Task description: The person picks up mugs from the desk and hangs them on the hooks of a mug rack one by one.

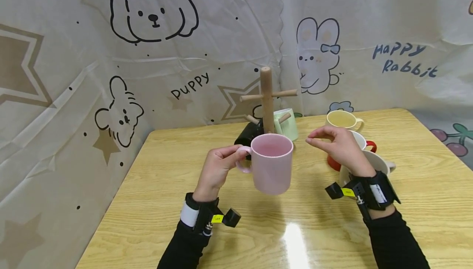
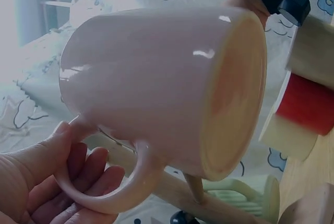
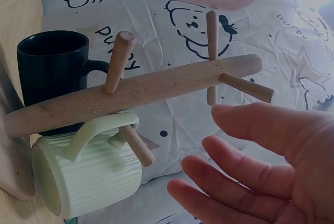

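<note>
A pink mug (image 1: 272,170) is held upright above the table by my left hand (image 1: 216,171), which pinches its handle between thumb and fingers. In the left wrist view the thumb lies on top of the handle (image 2: 133,185). My right hand (image 1: 341,148) holds nothing; in the right wrist view its fingers (image 3: 237,177) are spread and relaxed. Behind the pink mug stands a wooden mug tree (image 1: 267,100), its base hidden in the head view. A black mug (image 3: 55,72) and a light green ribbed mug (image 3: 91,177) hang on its lower pegs.
Beyond and below my right hand, a yellow mug (image 1: 341,120), a red-and-white mug (image 1: 334,163) and an off-white mug (image 1: 375,160) stand in a row at the table's right. A patterned cloth (image 1: 221,26) hangs behind the wooden table (image 1: 155,203).
</note>
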`<move>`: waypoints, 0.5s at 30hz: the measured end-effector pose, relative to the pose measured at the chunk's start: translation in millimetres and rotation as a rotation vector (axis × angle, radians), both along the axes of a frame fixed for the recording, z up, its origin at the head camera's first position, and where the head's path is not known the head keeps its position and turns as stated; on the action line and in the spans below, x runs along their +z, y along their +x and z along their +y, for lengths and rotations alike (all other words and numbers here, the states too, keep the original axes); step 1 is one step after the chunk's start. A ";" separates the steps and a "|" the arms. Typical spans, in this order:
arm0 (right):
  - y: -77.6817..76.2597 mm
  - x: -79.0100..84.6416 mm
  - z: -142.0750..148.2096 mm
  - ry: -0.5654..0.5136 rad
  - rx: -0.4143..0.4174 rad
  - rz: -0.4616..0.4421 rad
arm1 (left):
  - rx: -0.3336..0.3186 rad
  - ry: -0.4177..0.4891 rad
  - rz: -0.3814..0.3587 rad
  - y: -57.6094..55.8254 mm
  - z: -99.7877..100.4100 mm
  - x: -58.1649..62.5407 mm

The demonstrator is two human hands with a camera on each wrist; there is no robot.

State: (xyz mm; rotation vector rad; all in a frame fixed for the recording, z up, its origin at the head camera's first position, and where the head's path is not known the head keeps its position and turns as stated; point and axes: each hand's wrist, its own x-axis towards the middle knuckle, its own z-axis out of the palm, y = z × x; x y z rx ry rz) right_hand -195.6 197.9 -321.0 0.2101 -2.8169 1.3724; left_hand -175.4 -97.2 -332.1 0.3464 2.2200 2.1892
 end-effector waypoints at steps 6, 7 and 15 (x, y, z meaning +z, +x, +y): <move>0.5 -0.4 -0.4 0.005 -0.003 0.005 | -0.016 0.006 -0.051 -0.2 0.5 -0.2; 0.6 -0.6 -0.3 0.005 -0.004 0.007 | -0.028 0.018 -0.067 -0.3 0.6 -0.2; 0.1 -2.5 -0.2 -0.006 0.009 0.022 | -0.142 0.128 -0.188 -3.9 0.0 -6.1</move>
